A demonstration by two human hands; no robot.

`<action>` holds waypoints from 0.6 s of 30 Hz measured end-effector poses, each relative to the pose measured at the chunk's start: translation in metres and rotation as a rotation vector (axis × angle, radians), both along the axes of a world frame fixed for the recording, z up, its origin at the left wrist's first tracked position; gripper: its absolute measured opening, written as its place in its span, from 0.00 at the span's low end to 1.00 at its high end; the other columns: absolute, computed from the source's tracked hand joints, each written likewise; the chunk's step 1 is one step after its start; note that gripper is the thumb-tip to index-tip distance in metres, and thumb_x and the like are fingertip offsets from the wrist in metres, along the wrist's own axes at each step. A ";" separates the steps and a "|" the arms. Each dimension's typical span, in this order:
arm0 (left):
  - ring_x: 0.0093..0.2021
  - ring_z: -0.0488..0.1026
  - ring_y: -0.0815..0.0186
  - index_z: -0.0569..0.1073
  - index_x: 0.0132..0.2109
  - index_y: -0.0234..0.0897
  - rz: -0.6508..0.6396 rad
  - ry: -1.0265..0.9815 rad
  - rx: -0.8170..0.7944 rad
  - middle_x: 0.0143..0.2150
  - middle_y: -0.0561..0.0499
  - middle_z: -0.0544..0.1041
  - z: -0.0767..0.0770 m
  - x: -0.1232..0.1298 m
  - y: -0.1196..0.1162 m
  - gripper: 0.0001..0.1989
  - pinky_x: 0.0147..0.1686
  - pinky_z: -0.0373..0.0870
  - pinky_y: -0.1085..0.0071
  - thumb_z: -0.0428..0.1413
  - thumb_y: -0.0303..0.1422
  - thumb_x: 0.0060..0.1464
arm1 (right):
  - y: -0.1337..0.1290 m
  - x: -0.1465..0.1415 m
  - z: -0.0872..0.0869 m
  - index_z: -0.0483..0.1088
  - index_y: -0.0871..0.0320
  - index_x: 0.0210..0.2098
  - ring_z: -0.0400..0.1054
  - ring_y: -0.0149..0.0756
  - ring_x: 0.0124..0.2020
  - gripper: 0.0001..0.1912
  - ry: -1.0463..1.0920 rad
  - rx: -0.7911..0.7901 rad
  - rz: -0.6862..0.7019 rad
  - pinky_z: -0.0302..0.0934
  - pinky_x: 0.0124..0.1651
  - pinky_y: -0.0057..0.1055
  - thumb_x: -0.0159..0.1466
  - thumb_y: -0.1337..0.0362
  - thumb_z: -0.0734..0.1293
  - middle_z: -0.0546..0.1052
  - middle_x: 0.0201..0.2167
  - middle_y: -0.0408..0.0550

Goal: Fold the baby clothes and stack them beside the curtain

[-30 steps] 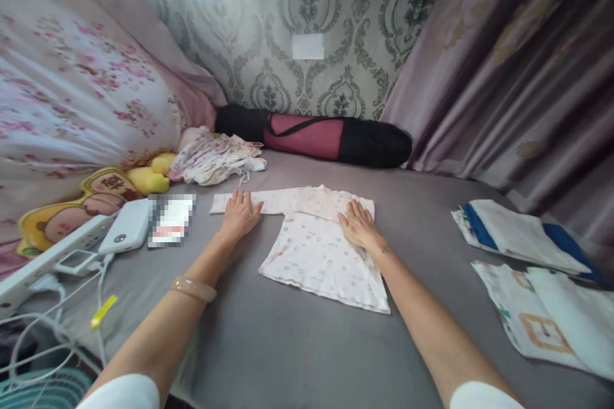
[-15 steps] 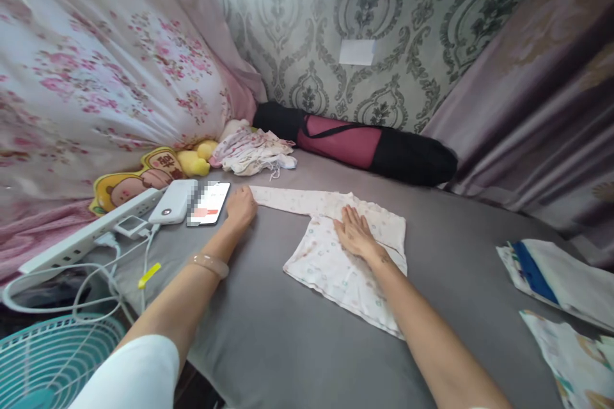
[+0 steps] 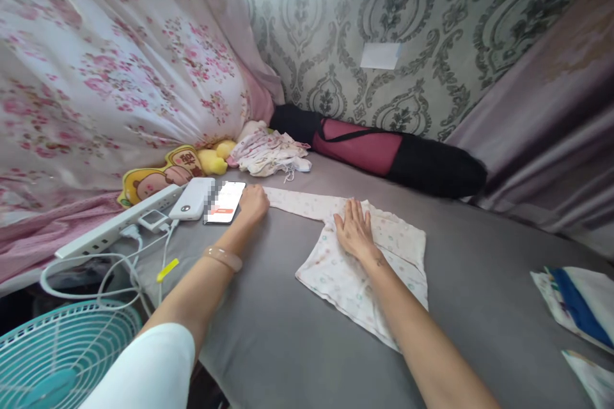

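A small white patterned shirt point(image 3: 350, 287) lies on the grey sheet, one sleeve stretched out to the left. At the end of that sleeve my left hand point(image 3: 254, 202) is closed, gripping the cuff beside a lit phone point(image 3: 228, 202). My right hand point(image 3: 354, 228) rests flat on the upper part of the shirt near the sleeve's base, fingers extended. The side of the shirt beneath my right forearm is partly hidden.
Left are a power bank point(image 3: 192, 198), a power strip point(image 3: 119, 220) with cables and a teal fan point(image 3: 62, 351). Behind lie crumpled clothes point(image 3: 268, 152) and a long black-and-red bag point(image 3: 357, 147). Folded cloths point(image 3: 585, 300) lie at right.
The view has turned a little left, so things appear shifted right. My right hand has moved slightly left across the shirt, closer to the sleeve. My left hand still grips the cuff.
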State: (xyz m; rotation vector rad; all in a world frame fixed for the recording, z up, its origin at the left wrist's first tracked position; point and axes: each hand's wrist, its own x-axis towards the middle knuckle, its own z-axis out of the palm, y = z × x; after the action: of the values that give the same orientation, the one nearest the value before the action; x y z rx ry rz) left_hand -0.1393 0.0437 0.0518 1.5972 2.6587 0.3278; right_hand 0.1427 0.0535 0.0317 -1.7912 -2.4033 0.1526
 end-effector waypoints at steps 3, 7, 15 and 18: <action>0.56 0.69 0.45 0.72 0.52 0.26 0.029 -0.073 0.035 0.54 0.28 0.72 0.000 -0.001 0.002 0.18 0.50 0.67 0.57 0.48 0.31 0.59 | 0.002 -0.004 -0.008 0.44 0.73 0.70 0.34 0.46 0.72 0.37 -0.003 -0.089 0.038 0.30 0.71 0.47 0.71 0.52 0.45 0.42 0.72 0.58; 0.58 0.67 0.42 0.73 0.51 0.26 0.063 -0.185 0.062 0.56 0.26 0.70 0.002 -0.001 0.005 0.17 0.51 0.66 0.55 0.51 0.31 0.57 | 0.005 -0.005 -0.017 0.44 0.73 0.70 0.34 0.47 0.72 0.37 -0.003 -0.083 0.038 0.31 0.70 0.47 0.71 0.51 0.44 0.42 0.72 0.58; 0.51 0.74 0.46 0.73 0.39 0.33 0.108 -0.360 0.114 0.47 0.31 0.77 0.000 -0.009 0.015 0.12 0.46 0.69 0.60 0.60 0.34 0.48 | 0.004 -0.008 -0.017 0.46 0.72 0.70 0.35 0.47 0.72 0.37 -0.012 -0.043 0.025 0.31 0.70 0.47 0.71 0.51 0.46 0.44 0.72 0.59; 0.45 0.77 0.46 0.71 0.29 0.36 0.106 -0.462 0.149 0.35 0.37 0.79 -0.001 -0.016 0.018 0.07 0.41 0.70 0.62 0.61 0.31 0.41 | 0.002 -0.008 -0.015 0.45 0.72 0.70 0.35 0.46 0.72 0.36 0.003 -0.054 0.027 0.30 0.70 0.46 0.71 0.52 0.46 0.44 0.72 0.58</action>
State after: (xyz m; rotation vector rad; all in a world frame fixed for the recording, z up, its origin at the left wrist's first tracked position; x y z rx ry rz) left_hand -0.1555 0.0613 0.0510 1.2229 2.4042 0.8049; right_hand 0.1348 0.0553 0.0171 -1.7802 -2.4444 0.2255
